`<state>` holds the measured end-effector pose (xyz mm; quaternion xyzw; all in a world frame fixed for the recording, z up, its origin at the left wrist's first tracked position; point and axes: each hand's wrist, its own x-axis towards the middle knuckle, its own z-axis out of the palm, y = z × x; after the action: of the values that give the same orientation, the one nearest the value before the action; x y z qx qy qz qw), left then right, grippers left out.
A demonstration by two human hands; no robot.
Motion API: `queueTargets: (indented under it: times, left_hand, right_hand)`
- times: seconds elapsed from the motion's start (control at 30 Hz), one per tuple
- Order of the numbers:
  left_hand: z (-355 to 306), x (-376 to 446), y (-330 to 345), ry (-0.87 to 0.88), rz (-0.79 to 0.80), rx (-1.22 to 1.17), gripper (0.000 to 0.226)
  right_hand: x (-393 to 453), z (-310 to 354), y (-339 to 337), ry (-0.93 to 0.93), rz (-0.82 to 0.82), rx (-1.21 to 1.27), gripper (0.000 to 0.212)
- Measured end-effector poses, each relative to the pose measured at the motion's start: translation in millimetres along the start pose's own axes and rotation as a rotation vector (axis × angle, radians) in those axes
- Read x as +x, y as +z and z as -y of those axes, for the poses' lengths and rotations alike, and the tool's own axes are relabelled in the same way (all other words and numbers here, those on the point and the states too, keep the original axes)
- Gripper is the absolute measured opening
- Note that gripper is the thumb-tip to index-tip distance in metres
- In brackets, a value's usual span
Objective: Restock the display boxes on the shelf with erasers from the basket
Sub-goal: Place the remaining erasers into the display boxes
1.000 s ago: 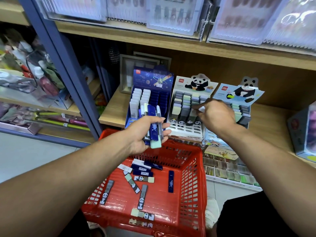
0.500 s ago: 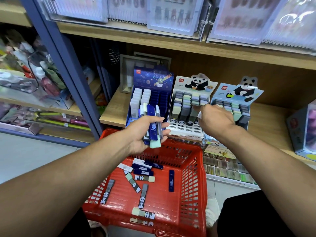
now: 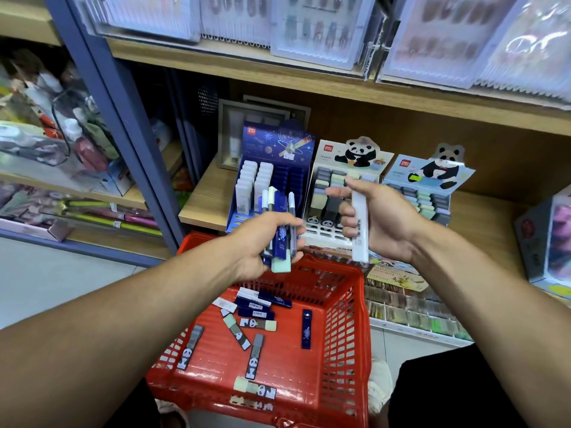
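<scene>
My left hand grips a bundle of erasers, blue, white and pale green, above the red basket. My right hand holds one long white eraser upright in front of the middle panda display box. On the shelf stand a blue space-themed display box, that panda box and a second panda display box to the right. Several loose erasers lie on the basket floor.
The wooden shelf carries the boxes; a blue metal upright stands at its left. A boxed item sits at the far right. Trays of small goods fill the lower shelf beside the basket. Packaged sheets hang above.
My right hand has drawn back from the panda boxes and turned palm up, now holding a white eraser. My left hand with its bundle has stayed in place.
</scene>
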<state>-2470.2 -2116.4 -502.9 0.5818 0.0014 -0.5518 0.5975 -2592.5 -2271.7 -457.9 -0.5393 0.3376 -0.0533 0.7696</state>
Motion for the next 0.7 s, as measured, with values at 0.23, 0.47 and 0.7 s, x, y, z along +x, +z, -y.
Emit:
queueTargets:
  times: [0.23,0.47,0.7]
  left_hand:
    - [3,-5,3,0.006,0.016,0.003,0.014]
    - [3,-6,3,0.019,0.026,0.003,0.017]
    - [6,-5,2,-0.011,-0.019,0.003,0.017]
  right_hand:
    - [-4,4,9,0.003,0.169,0.080,0.055]
    - [1,-9,19,-0.018,-0.153,-0.019,0.048]
    - [6,-8,10,-0.082,-0.203,0.067,0.021]
